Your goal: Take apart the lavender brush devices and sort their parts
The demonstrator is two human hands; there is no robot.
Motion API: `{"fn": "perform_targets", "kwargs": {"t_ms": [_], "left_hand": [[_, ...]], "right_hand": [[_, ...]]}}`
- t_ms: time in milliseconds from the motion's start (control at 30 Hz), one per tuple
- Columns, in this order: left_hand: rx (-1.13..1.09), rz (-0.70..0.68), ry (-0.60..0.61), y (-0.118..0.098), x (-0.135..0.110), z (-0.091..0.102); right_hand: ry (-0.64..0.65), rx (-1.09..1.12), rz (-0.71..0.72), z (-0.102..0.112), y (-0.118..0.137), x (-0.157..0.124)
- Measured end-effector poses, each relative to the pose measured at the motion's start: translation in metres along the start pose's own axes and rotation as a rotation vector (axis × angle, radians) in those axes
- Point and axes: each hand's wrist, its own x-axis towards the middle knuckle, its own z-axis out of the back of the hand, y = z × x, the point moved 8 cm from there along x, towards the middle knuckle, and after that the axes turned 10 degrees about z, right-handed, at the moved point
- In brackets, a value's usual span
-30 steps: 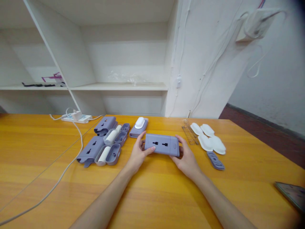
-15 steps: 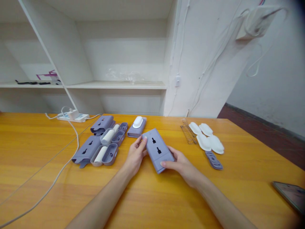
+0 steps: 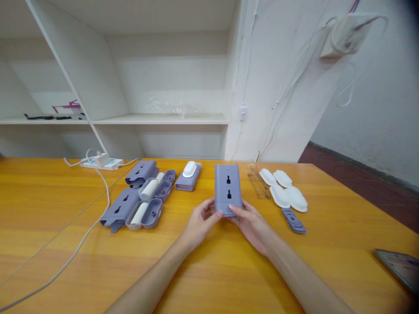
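Between both hands, a greyish-purple plastic housing [image 3: 228, 192] with two black keyhole slots stands up, its slotted face towards me. My left hand [image 3: 203, 220] grips its lower left edge, thumb near the bottom corner. My right hand [image 3: 250, 222] clasps the lower right, with the thumb lying across the front. Behind and to the left lies a similar purple housing [image 3: 188, 179] with a white oval cap [image 3: 189, 169] on top. Further left are more slotted housings [image 3: 122, 207], purple cups [image 3: 152, 213] and white rollers [image 3: 139, 213].
On the right lie wire springs [image 3: 259, 185], several white oval caps [image 3: 297, 198] and a slotted purple plate [image 3: 293, 220]. A phone [image 3: 397, 266] rests at the right edge. A power strip [image 3: 102, 162] and its white cable [image 3: 88, 233] occupy the left side. Shelves [image 3: 160, 118] stand behind.
The housing has turned from a slant to upright and shifted slightly right. My left hand has slid from its upper left side down to the lower left edge.
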Motion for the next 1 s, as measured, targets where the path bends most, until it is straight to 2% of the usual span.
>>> {"fn": "perform_targets", "kwargs": {"t_ms": [100,200,367,500,567,767,1000], "left_hand": [[-0.042,0.023,-0.037,0.002,0.000,0.008],[-0.084,0.048,-0.053,0.006,0.000,0.012],[0.058,0.066,-0.092,0.005,-0.001,0.010],[0.113,0.142,-0.020,0.006,-0.005,-0.001],[0.105,0.156,-0.029,0.007,-0.007,-0.003],[0.063,0.175,-0.074,0.011,-0.007,0.003],[0.090,0.287,0.030,0.015,-0.005,0.009]], "right_hand": [[0.019,-0.044,0.054,-0.007,0.002,0.000],[0.026,-0.065,0.038,-0.010,-0.001,0.000],[-0.089,0.110,-0.012,0.005,-0.007,0.001],[-0.105,0.116,-0.040,0.012,-0.010,0.001],[-0.108,0.101,-0.018,0.013,-0.009,0.001],[-0.109,0.070,0.038,0.013,-0.009,0.001],[-0.058,0.012,0.004,0.010,-0.009,-0.001]]}}
